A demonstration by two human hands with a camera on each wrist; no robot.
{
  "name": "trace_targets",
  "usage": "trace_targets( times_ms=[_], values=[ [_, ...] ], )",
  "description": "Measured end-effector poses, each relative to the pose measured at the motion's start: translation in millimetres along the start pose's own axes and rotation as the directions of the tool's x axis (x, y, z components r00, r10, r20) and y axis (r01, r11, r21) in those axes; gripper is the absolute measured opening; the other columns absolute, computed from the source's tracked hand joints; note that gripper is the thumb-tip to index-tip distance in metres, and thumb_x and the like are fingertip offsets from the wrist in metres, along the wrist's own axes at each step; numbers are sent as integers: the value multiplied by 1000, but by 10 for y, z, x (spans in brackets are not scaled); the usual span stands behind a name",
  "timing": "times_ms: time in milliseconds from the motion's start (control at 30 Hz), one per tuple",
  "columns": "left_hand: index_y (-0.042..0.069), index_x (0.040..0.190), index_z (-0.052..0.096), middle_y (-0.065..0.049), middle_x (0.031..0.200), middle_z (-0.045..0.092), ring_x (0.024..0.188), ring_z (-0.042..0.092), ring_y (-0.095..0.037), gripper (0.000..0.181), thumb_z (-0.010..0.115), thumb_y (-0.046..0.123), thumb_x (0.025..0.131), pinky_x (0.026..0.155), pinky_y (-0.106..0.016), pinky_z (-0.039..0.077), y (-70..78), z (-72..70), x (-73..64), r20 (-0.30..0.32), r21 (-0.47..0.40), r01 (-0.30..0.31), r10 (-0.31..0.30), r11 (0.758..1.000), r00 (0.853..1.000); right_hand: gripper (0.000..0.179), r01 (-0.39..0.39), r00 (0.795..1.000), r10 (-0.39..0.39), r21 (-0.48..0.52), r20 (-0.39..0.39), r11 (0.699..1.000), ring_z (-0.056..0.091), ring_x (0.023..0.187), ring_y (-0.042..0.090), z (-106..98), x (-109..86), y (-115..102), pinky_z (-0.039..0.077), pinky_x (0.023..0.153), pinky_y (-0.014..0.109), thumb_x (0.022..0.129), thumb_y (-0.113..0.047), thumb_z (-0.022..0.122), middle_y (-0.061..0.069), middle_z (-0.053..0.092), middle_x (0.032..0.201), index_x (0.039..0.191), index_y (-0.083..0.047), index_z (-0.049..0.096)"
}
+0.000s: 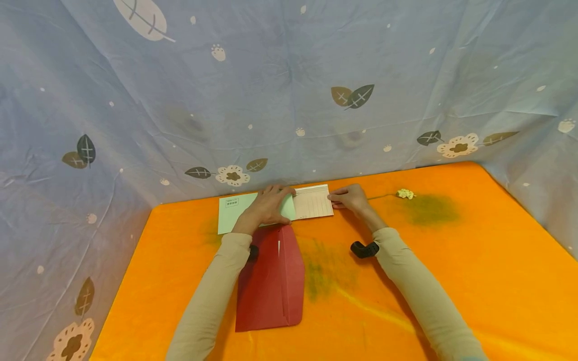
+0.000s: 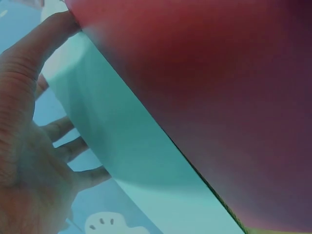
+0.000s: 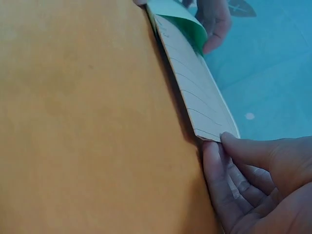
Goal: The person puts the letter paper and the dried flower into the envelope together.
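Note:
A light green envelope (image 1: 231, 216) lies along the back of the table, its mouth bulging apart in the right wrist view. My left hand (image 1: 267, 204) spans it and grips its two long edges, thumb on the near one and fingers on the far one. Out of the mouth sticks folded, lined paper (image 1: 312, 203), its left part hidden inside the envelope. My right hand (image 1: 353, 199) pinches the paper's outer end between thumb and fingers (image 3: 217, 168). Below the left hand lies a large red envelope (image 1: 262, 286) with its flap spread to the right.
A stem with a pale yellow flower head (image 1: 405, 193) lies right of my right hand. Orange cloth (image 1: 361, 311) covers the table. A blue patterned curtain (image 1: 289, 100) rises directly behind the green envelope. A white sliver shows at the red envelope's opening.

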State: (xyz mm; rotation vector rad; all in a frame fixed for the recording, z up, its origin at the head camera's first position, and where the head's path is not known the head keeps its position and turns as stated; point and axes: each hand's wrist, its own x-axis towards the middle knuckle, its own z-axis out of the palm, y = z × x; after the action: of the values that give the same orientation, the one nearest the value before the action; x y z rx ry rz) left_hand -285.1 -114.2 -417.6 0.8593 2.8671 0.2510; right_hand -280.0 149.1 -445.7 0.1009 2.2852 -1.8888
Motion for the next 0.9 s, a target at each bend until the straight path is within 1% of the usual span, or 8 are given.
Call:
trace_targets(
  times_ms=[233,433,600,733,900],
  values=[
    [25,136,47,-11,143,42,132,37,-35,75,85,42,74,108,-56,30,-9,1,3,0,-3,-8,8,1000,1000,31,31,999,-31,2,-20,1000,70,67,9,124,22,2,57,67,25,89,2,69,32,65,110,116,15,64],
    [25,135,47,-10,143,43,132,38,-35,75,85,43,74,109,-56,30,-25,4,11,3,2,-12,12,1000,1000,30,31,999,-30,16,-32,999,71,69,10,242,39,-26,57,68,26,87,4,70,31,67,107,115,14,65],
    [25,135,47,-10,143,43,133,37,-35,75,85,43,74,109,-57,30,-22,3,13,-1,0,-18,18,1000,1000,29,33,999,-32,29,-41,999,73,74,15,307,50,-35,58,69,28,87,4,70,31,67,106,114,14,66],
    [25,136,47,-10,143,43,132,38,-35,75,85,43,74,108,-57,30,-17,3,11,-4,2,-17,17,1000,1000,29,37,999,-36,39,-32,999,74,79,21,360,51,-44,58,70,30,88,4,69,32,66,107,115,15,65],
    [25,136,47,-10,143,42,132,38,-35,75,85,43,74,108,-57,31,-12,8,4,-2,10,-6,6,1000,1000,28,48,998,-47,35,-29,998,74,80,23,453,55,-55,58,70,30,88,4,69,31,67,104,114,15,65]
  ],
)
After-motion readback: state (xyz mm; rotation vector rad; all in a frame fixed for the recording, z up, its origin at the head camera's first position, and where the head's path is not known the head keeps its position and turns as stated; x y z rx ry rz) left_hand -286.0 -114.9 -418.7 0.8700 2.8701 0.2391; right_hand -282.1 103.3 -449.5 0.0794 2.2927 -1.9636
